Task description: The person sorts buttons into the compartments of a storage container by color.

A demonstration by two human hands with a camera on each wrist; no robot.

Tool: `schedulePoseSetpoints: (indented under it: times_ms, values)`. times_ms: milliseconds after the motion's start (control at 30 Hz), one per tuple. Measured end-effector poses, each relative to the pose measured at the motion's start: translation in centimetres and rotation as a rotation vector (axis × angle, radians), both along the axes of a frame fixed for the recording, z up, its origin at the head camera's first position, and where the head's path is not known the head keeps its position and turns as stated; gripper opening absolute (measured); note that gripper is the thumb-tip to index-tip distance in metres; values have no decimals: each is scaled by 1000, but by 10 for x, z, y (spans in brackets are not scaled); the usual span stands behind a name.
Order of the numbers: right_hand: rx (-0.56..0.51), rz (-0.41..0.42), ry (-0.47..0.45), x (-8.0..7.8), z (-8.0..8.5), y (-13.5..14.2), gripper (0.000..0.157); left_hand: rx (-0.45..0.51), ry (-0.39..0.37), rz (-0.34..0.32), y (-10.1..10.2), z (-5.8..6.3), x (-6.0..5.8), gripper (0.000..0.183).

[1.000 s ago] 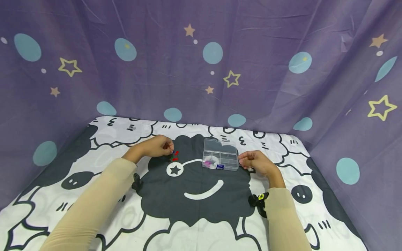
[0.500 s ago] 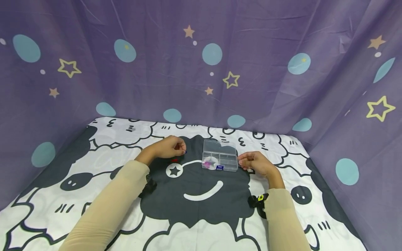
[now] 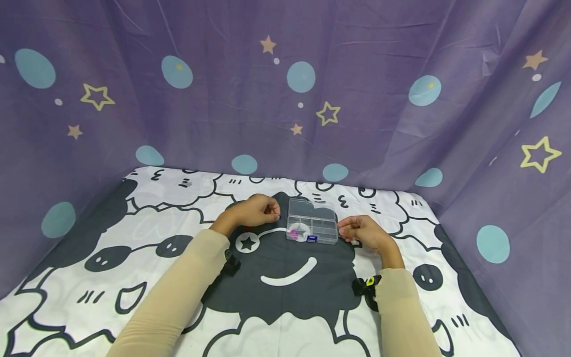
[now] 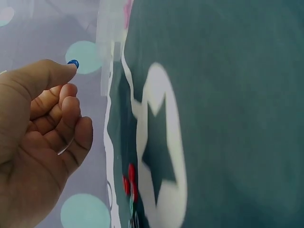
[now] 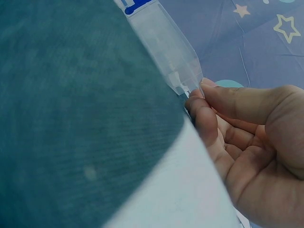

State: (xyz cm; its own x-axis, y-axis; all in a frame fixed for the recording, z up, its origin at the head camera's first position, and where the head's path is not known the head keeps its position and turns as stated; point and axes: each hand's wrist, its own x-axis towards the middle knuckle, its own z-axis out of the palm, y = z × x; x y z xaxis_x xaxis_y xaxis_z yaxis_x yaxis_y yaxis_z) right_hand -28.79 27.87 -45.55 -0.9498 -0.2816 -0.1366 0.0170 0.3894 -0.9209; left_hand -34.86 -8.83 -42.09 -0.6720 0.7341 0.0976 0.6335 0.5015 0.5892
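My left hand [image 3: 256,212] is just left of a clear plastic compartment box [image 3: 327,239], raised a little over the dark cloth. Between its thumb and index finger it pinches a small round blue piece [image 4: 72,63], too small to name surely. The box's clear lid [image 3: 308,208] stands open at the back, and pink bits [image 3: 293,233] lie in the left part. At the box's right end, my right hand [image 3: 363,232] holds the edge with thumb and fingertips. Small red pieces [image 4: 133,183] and a green piece [image 4: 131,205] lie on the cloth, mostly hidden behind the left hand in the head view.
A cloth [image 3: 285,297] printed with sheep faces covers the table. Behind it hangs a purple curtain [image 3: 250,119] with stars and dots. The box carries a dark blue label [image 3: 312,238] on its front.
My left hand has moved right with the blue piece, from beside the red pieces to near the box's left side. The right hand has stayed at the box.
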Motion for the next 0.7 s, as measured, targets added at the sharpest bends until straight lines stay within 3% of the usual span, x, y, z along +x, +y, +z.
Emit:
schedulePoseSetpoints:
  times_ms: [367,700]
  values:
    - [13,4,5,2,3,0,28,80,-60,32,20,-1,1,4]
    - [13,13,9,1,2,0,28,140,-98,73,27,-10,5,5]
